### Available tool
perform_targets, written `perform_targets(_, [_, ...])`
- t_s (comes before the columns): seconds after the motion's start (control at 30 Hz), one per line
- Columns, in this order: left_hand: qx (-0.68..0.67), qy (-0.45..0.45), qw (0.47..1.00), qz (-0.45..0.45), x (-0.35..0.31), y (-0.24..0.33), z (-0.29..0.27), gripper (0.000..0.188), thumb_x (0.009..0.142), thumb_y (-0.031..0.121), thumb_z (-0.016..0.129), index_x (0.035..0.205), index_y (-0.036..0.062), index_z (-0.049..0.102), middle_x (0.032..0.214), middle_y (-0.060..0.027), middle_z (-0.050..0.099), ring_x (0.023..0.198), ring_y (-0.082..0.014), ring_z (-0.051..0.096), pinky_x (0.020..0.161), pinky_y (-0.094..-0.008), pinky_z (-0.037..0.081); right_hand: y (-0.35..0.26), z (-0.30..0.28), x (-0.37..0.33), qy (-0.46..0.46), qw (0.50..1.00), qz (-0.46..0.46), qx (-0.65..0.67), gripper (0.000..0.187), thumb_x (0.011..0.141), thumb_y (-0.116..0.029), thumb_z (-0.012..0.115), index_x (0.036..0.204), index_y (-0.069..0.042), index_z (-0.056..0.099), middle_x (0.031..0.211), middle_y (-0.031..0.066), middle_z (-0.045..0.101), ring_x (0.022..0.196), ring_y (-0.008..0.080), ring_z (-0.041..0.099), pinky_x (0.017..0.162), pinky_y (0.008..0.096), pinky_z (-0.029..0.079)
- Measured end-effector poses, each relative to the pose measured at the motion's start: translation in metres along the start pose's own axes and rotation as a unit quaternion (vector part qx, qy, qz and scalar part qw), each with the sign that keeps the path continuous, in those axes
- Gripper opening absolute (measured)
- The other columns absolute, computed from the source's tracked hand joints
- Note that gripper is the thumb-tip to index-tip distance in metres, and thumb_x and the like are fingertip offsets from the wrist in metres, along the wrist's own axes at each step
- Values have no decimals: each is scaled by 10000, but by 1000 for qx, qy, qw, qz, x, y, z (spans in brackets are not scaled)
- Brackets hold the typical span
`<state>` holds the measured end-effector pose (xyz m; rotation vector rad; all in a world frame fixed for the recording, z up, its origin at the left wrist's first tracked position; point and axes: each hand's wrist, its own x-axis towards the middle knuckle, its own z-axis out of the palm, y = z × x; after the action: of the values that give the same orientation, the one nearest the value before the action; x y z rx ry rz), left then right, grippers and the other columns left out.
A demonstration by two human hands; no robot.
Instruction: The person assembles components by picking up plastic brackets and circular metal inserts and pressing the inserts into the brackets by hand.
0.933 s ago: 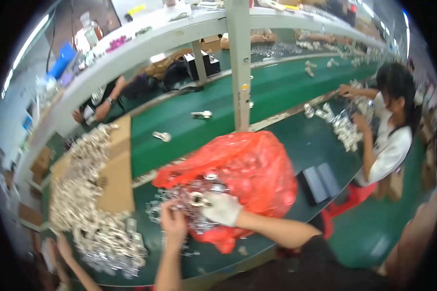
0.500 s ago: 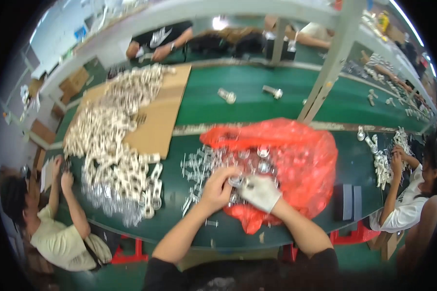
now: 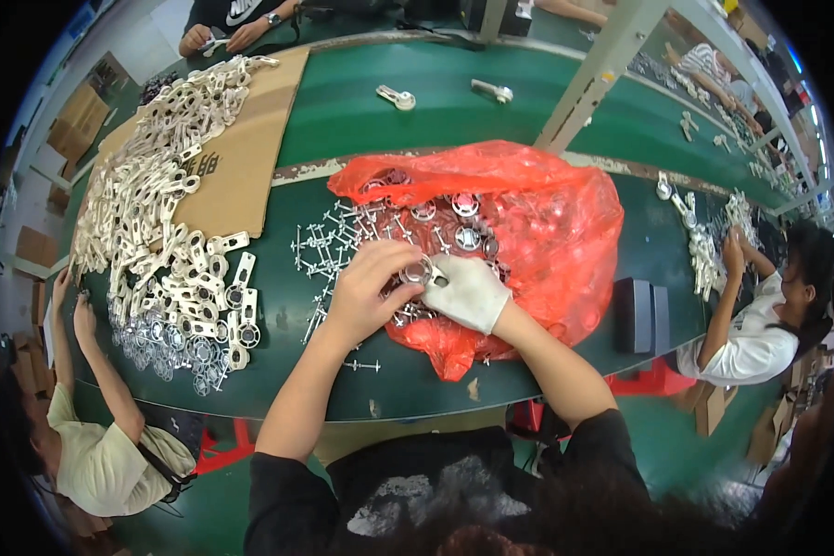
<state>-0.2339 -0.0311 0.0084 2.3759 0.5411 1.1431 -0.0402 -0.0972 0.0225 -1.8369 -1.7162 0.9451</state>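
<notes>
My bare left hand (image 3: 371,292) and my white-gloved right hand (image 3: 471,295) meet over the front of an open red plastic bag (image 3: 570,232). Between them is a small round clear-and-silver ring part (image 3: 416,271), pinched by the fingers of both hands. The gloved fingertips are partly hidden behind it. Round silver-rimmed pieces (image 3: 466,205) lie on the bag just beyond my hands. Left of the bag, small pale cross-shaped pins (image 3: 329,243) are scattered on the dark green table, some close to my left wrist.
Far left, cream handle-shaped parts (image 3: 148,199) heap over cardboard (image 3: 236,176), with clear discs (image 3: 162,347) in front. Dark grey blocks (image 3: 634,315) stand right of the bag. A metal post (image 3: 598,83) rises behind it. Co-workers sit left (image 3: 111,454) and right (image 3: 751,324).
The view has tilted down, so the table appears higher in the picture. My hands stay together over the bag; the ring between them now shows more clearly.
</notes>
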Motion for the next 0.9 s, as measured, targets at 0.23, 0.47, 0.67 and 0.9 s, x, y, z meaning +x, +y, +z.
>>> perform_targets(0.23, [1,-32,999,32,6,3,-6,501,718,113,848,1191,37,699,1252,-110,686,1114,-330,646,960,-418,526,7,-1,4,9,1000,-25,13,317,851,-353,705,928,-46,697,827,203,705,815,381,715,725,441,573])
perform_targets(0.47, [7,-26,999,47,10,2,-5,509,719,131,844,1199,43,700,1226,-100,719,1092,-307,683,924,-397,565,-2,-10,1,-50,998,-38,19,292,833,-290,683,946,-21,684,824,237,689,816,394,705,724,444,552])
perform_targets(0.67, [-15,1,999,48,6,-3,-2,536,705,129,879,1202,37,701,1192,-113,736,1047,-299,719,885,-375,592,-6,-11,0,-58,997,-29,43,274,846,-257,689,992,-25,696,833,223,694,804,378,710,724,427,554])
perform_targets(0.9, [5,3,996,92,4,-4,-4,553,682,48,889,1196,1,689,1185,-162,736,1045,-302,738,862,-356,615,-4,-6,-5,-39,997,-37,50,244,853,-228,646,980,-21,671,830,239,686,839,401,708,740,456,548])
